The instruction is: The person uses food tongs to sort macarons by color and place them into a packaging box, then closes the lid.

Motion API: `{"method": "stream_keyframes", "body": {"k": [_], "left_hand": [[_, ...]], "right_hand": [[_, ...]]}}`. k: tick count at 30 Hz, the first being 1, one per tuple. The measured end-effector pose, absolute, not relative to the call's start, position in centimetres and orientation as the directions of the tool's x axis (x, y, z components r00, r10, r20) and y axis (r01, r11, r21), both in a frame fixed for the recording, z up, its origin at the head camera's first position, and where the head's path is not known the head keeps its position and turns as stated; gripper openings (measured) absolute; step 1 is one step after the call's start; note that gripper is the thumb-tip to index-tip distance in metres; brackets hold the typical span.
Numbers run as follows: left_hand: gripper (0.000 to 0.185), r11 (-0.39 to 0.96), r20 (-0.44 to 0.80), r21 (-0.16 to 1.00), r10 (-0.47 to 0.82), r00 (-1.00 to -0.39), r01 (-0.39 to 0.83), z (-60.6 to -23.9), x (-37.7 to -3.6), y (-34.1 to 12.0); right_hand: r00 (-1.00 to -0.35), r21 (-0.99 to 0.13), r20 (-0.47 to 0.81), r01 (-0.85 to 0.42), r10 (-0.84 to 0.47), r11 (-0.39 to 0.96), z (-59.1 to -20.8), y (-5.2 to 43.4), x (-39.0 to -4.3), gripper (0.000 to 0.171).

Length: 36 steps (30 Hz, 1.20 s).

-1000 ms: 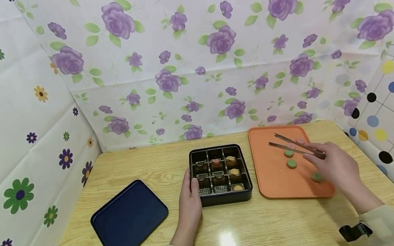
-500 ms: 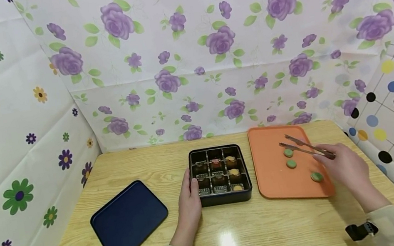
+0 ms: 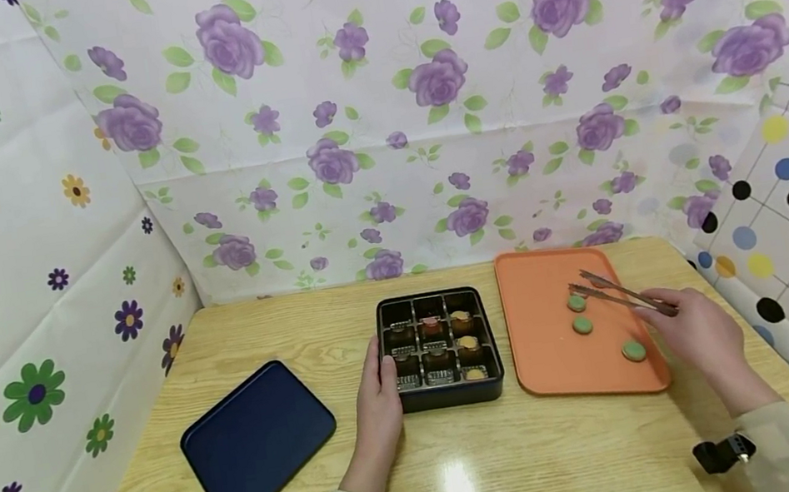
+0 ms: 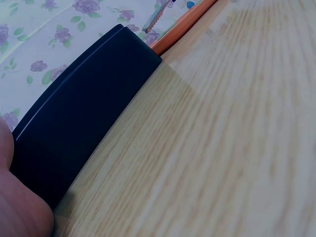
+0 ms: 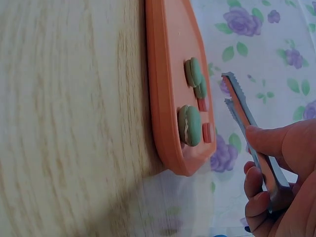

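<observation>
My left hand (image 3: 379, 395) holds the left side of a dark box (image 3: 453, 394), thumb at the rim. Clear plastic compartments divide the box; yellow macarons (image 3: 468, 342) sit down its right column and a pink macaron (image 3: 431, 324) in the back middle one. My right hand (image 3: 702, 333) grips metal tongs (image 5: 247, 116), their arms spread and nothing between the tips. They hang over an orange tray (image 3: 550, 359). Green macarons (image 3: 634, 351) lie on that tray. Pink macarons (image 5: 208, 132) show at its far side in the right wrist view, mostly hidden behind the tongs in the head view.
A dark blue lid (image 3: 259, 446) lies slanted on the wooden table (image 3: 344, 320) to the left. Floral cloth (image 3: 376, 114) hangs along the table's back edge, with patterned cloth on both sides. The box stands between lid and tray.
The tongs and my right hand have shifted right and slightly toward me over the tray, slowing lately. My left hand and the box have stayed put.
</observation>
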State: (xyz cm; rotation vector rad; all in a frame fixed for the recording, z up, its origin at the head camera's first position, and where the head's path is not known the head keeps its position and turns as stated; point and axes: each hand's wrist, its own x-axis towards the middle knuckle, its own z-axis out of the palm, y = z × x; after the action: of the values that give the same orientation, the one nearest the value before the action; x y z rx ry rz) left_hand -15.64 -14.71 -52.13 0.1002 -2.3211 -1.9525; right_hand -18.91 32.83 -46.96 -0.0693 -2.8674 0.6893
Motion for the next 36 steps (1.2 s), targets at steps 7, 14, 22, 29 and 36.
{"method": "stream_keyframes", "body": {"k": [7,14,22,29,36], "left_hand": [[0.059,0.171,0.043,0.985,-0.119,-0.992,0.022,-52.0,-15.6,-14.7],[0.060,0.178,0.033,0.984,-0.128,-0.991,0.010,-52.0,-15.6,-14.7],[0.060,0.179,0.033,0.984,-0.130,-0.991,0.009,-51.8,-15.5,-14.6],[0.060,0.183,0.030,0.983,-0.132,-0.991,0.006,-51.8,-15.5,-14.6],[0.060,0.181,0.028,0.983,-0.131,-0.991,0.003,-51.9,-15.6,-14.6]], "right_hand": [[-0.982,-0.454,0.165,0.010,0.096,0.891,-47.2,33.1,-19.4,0.054],[-0.984,-0.451,0.154,0.015,0.094,0.893,-47.4,33.2,-19.7,0.054],[-0.986,-0.445,0.123,0.049,0.115,0.894,-47.5,33.4,-19.8,0.056],[-0.987,-0.444,0.109,0.059,0.119,0.894,-47.8,33.8,-20.0,0.057],[-0.989,-0.443,0.098,0.056,0.111,0.895,-48.0,34.0,-20.2,0.060]]}}
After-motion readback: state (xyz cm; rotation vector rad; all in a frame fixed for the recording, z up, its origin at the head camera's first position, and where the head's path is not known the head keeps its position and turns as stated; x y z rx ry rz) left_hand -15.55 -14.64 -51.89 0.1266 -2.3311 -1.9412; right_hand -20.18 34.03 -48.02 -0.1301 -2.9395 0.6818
